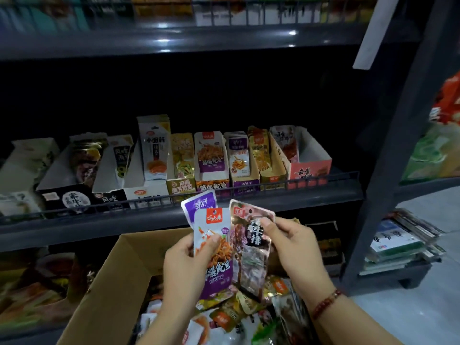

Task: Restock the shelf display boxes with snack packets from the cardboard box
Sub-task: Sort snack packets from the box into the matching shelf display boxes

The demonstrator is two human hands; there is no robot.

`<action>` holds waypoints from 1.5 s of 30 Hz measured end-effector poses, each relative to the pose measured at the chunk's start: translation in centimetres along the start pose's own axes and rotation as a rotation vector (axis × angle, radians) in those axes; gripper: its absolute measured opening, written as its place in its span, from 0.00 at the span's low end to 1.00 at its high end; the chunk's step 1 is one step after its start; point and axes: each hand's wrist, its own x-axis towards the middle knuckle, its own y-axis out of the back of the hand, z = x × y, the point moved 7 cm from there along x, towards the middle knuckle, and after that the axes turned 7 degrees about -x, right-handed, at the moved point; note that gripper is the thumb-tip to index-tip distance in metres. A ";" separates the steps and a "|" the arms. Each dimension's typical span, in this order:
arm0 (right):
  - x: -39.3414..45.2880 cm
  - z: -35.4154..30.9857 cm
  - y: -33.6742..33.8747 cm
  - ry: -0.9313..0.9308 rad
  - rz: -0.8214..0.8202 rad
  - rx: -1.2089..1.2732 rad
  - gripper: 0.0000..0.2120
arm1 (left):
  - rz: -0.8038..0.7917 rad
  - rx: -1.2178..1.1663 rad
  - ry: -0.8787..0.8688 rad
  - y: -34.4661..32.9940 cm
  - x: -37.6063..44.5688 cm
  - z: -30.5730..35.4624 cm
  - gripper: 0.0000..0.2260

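Your left hand (185, 255) grips a purple-and-white snack packet (214, 255), thumb curled over its front and fingers (174, 277) wrapped behind; a second purple packet (199, 204) fans out behind it, its top edge rising just past the shelf rail (273, 185). Your right hand (296, 247) pinches a pink-topped packet with dark lettering (249, 242), thumb pressed on its upper face, the other fingers closed behind it. The two front packets overlap slightly along their inner edges. You hold all three above the open cardboard box (112, 277), which sits below the shelf and is heaped with mixed snack packets (239, 317). A red bead bracelet (326, 303) circles your right wrist. On the shelf ahead, a row of display boxes stands side by side behind the rail: one at the middle (211, 184) shows the same purple-and-white pattern as your left-hand packet, and the red-fronted one (311, 170) at the right end looks only part full.
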 end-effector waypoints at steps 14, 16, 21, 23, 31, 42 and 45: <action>2.9 -8.6 -14.2 0.300 -0.450 -0.230 0.20 | 0.061 -0.400 0.060 7.9 5.1 2.7 0.04; 3.9 -9.4 -14.7 0.329 -0.382 -0.307 0.25 | 0.110 -0.417 0.058 9.6 6.0 3.1 0.03; 6.3 -9.8 -17.3 0.189 -0.451 -0.312 0.28 | 0.146 -0.411 0.046 12.1 7.2 3.8 0.02; 7.7 -10.2 -18.0 0.149 -0.465 -0.259 0.16 | 0.162 -0.438 0.043 12.6 7.4 3.9 0.02; 11.3 -11.9 -21.6 0.143 -0.473 -0.375 0.09 | 0.303 -0.447 0.016 16.4 9.1 3.7 0.01; 18.0 -16.3 -29.9 0.136 -0.223 -0.149 0.12 | 0.564 -0.354 -0.043 23.8 10.8 1.6 0.03; 19.5 -17.7 -33.4 0.140 -0.197 -0.053 0.09 | 0.568 -0.355 -0.027 24.9 11.1 1.1 0.04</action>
